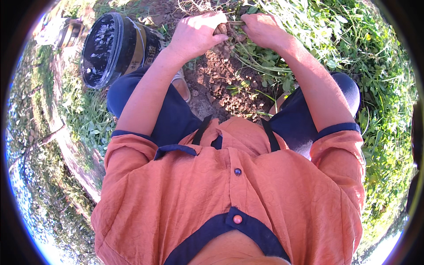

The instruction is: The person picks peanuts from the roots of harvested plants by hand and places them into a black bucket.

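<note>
My left hand point(197, 34) is closed around brown, soil-covered pods point(220, 29) that look like peanuts, at the root end of a pulled plant. To its right, my right hand point(265, 30) grips the plant's stems point(237, 23) close to the roots. Thin pale roots point(198, 6) spread out beyond my left hand. Leafy green stalks point(261, 68) trail below and to the right of my right hand. My fingers hide part of the pods and stems.
A black plastic bucket point(132, 43) with a wire handle and writing stands left of my left forearm. Loose brown soil point(228, 82) lies between my feet. Dense green plants point(357, 43) cover the right side. A pale dirt strip point(71, 149) runs along the left.
</note>
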`<act>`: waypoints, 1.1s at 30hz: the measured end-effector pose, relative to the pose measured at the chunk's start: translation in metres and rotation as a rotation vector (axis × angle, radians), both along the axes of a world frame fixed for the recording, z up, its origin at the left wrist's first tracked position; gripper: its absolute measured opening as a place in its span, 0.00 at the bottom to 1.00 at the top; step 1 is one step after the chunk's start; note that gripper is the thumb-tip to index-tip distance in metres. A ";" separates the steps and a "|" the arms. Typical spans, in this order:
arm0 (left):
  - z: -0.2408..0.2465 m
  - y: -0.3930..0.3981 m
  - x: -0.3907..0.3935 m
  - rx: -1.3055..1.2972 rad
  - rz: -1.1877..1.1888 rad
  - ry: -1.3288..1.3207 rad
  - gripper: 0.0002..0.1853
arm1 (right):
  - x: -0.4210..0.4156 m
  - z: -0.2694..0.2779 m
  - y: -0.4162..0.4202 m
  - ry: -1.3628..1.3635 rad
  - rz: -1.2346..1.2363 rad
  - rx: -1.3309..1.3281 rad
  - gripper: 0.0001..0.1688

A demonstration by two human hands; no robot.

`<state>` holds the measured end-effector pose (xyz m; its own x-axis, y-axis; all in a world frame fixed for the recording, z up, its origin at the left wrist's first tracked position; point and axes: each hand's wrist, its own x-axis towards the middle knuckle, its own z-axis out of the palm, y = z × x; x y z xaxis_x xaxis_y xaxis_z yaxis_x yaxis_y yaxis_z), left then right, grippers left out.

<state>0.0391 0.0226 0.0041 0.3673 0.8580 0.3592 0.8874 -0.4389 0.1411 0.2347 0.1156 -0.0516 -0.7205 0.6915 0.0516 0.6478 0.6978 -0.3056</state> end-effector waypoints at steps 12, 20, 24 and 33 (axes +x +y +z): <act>0.012 0.006 -0.024 -0.815 -0.213 -1.620 0.08 | 0.005 0.007 0.000 -0.022 -0.028 -0.033 0.12; 0.038 0.005 -0.032 -0.822 -0.187 -1.948 0.12 | 0.010 0.013 0.010 -0.022 -0.079 -0.029 0.14; 0.011 -0.001 -0.062 -0.892 -0.342 -2.017 0.07 | 0.005 0.020 0.012 -0.036 -0.115 -0.003 0.15; -0.034 -0.008 -0.030 -0.265 0.203 -0.472 0.12 | 0.000 0.024 0.010 -0.102 -0.122 -0.028 0.16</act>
